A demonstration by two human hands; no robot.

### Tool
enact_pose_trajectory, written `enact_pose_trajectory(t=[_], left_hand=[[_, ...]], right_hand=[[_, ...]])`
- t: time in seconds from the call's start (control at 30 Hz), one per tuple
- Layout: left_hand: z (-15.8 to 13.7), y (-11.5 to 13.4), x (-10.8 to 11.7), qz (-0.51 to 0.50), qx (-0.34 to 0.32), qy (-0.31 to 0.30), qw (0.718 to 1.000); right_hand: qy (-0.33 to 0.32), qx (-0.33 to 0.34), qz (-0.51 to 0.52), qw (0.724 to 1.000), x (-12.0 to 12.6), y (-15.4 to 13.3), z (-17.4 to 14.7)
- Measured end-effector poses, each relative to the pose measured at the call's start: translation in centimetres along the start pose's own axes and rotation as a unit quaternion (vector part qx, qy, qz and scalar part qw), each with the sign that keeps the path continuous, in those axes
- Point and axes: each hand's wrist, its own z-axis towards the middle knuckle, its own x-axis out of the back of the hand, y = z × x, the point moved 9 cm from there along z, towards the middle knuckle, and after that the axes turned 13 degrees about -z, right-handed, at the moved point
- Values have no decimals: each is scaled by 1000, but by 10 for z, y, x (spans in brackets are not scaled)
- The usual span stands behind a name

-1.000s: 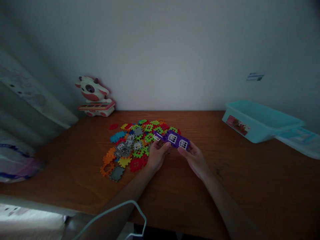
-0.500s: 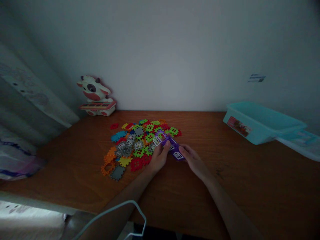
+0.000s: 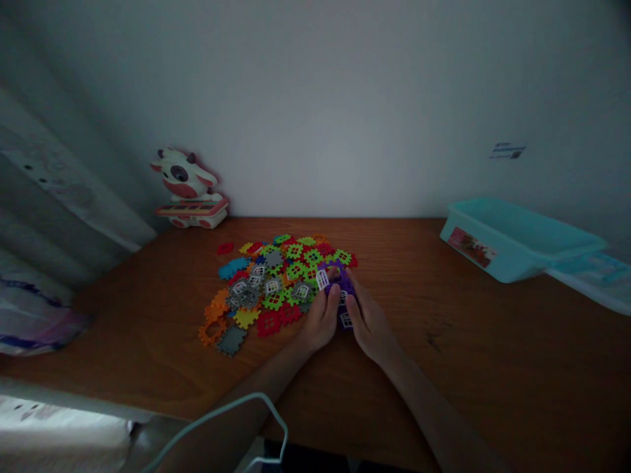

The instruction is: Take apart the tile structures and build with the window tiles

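Note:
Between my two hands is a strip of joined purple building tiles [image 3: 344, 301] with white window inserts, one white window [image 3: 322, 279] swung out at its upper left. My left hand [image 3: 323, 320] grips the strip's left side, thumb on top. From the right, my right hand [image 3: 371, 323] closes around the other edge, its thumb over the middle and fingers along the far side. Parts of the strip are hidden by the fingers. Just left of my hands spreads a pile of notched plastic tiles in green, red, orange, blue, yellow and grey [image 3: 231, 341].
A turquoise bin [image 3: 517, 253] with a lid leaning by it stands at the right. A cow-shaped toy keyboard [image 3: 190, 190] sits at the back left. A plastic bag [image 3: 34, 309] lies at the left edge, and a pale cable [image 3: 227, 408] loops in front.
The purple strip has turned from slanting to nearly upright in view. My right hand has slid its fingers up along the strip's right side, and my left hand has shifted slightly right.

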Motion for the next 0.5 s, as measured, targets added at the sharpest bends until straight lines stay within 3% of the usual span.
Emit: enact_pose_trajectory(t=[0.33,0.5], left_hand=[[-5,9,-4,-16,-34,46,998],[-3,4,-14,-34,10,-11,999]], right_hand=[[31,-56,92,994,-5,1,0],[50,-132,183,973,-9,14,-2]])
